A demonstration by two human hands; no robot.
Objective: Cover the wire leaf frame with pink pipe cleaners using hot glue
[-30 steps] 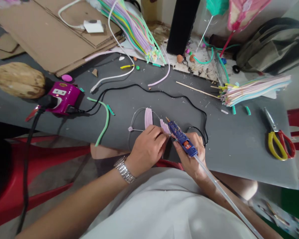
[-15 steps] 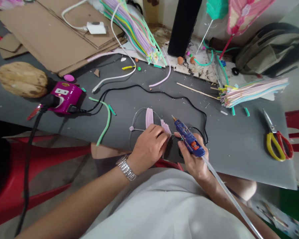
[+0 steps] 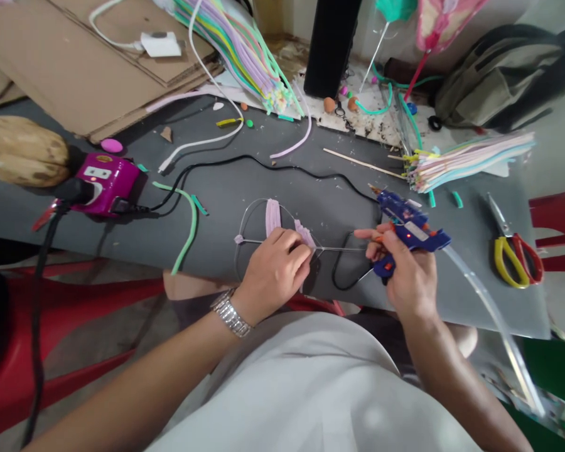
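My left hand (image 3: 275, 271) is closed in a pinch on a wire frame (image 3: 245, 221) that carries pink straw pieces (image 3: 272, 217). The frame lies on the grey board (image 3: 263, 188) near its front edge, and a thin wire runs right from my fingers. My right hand (image 3: 405, 273) grips a blue glue gun (image 3: 407, 226), held well to the right of the frame with its nozzle pointing up and left. A clear glue stick (image 3: 494, 320) sticks out of the gun's back. Its black cord (image 3: 282, 169) loops across the board.
A purple power strip (image 3: 104, 183) and a brown husk (image 3: 21, 150) sit at the left. Straw bundles (image 3: 245, 50) (image 3: 466, 160) lie at the back and right. Yellow and red scissors (image 3: 515, 254) lie at the right. Cardboard (image 3: 75, 69) and a green straw (image 3: 186, 226) are at the left.
My right hand has pulled the glue gun away from the frame, to the right and slightly up. My left hand stays pinched on the frame.
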